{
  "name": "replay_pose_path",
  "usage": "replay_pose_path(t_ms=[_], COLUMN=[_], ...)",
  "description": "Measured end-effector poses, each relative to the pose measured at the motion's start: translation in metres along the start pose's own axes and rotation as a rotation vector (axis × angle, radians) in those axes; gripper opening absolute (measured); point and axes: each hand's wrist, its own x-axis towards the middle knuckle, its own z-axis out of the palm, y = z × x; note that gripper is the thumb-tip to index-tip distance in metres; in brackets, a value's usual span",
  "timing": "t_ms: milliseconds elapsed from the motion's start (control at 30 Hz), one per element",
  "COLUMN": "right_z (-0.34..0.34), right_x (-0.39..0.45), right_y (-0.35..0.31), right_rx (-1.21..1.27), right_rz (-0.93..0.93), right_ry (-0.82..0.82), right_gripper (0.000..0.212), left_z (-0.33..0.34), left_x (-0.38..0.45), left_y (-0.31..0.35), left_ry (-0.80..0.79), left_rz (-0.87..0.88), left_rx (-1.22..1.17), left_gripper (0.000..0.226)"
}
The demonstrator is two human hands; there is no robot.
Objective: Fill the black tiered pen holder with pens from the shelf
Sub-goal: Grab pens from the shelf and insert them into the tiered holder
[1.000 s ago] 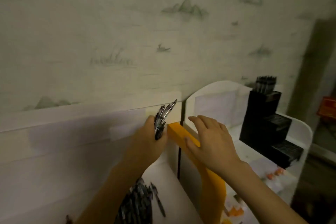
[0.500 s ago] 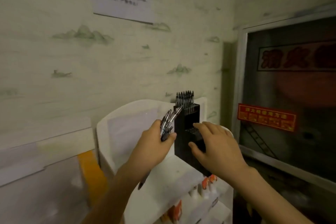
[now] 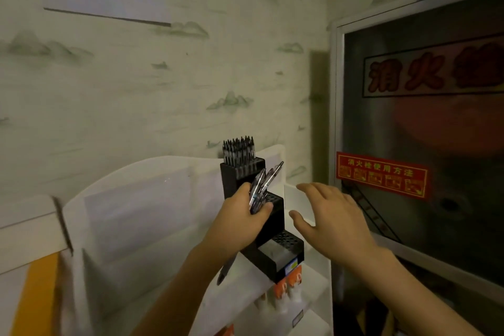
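Pens (image 3: 263, 185) bunched in the left hand (image 3: 242, 219) hover beside the black tiered holder (image 3: 268, 222), ready for slotting, while the right hand (image 3: 331, 219) spreads wide, empty, probably to pick one.

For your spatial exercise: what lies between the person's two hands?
In the head view, the black pen holder's middle tier lies between the left hand, gripping pens, and the open right hand.

The black tiered pen holder (image 3: 275, 254) stands at the white shelf's (image 3: 152, 226) right end, its top tier packed with pens (image 3: 238, 148). The middle and lowest tiers show open holes, reachable from above and the right. The shelf's white back panel (image 3: 272, 153) blocks the rear.
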Motion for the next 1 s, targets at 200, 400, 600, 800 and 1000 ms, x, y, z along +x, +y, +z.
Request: replay_pose_path(t_ms=[200, 400, 600, 800, 1000], right_z=[0.049, 0.09, 0.12, 0.137, 0.15], right_x=[0.057, 0.125, 0.177, 0.22, 0.269], right_y=[0.036, 0.061, 0.08, 0.084, 0.08], right_rx=[0.025, 0.08, 0.165, 0.781, 1.448], right_rz=[-0.049, -0.101, -0.138, -0.077, 0.123], right_ry=[0.013, 0.009, 0.018, -0.032, -0.284], right_gripper=[0.057, 0.057, 0.058, 0.042, 0.02], left_z=[0.032, 0.039, 0.056, 0.07, 0.085], left_x=[0.065, 0.133, 0.18, 0.207, 0.223], left_y=[-0.02, -0.035, -0.048, -0.066, -0.063], left_ry=[0.027, 0.084, 0.13, 0.155, 0.165], left_rz=[-0.018, -0.016, -0.014, -0.069, -0.105], left_rx=[0.011, 0.056, 0.09, 0.098, 0.112], left_gripper=[0.02, 0.021, 0.019, 0.023, 0.022])
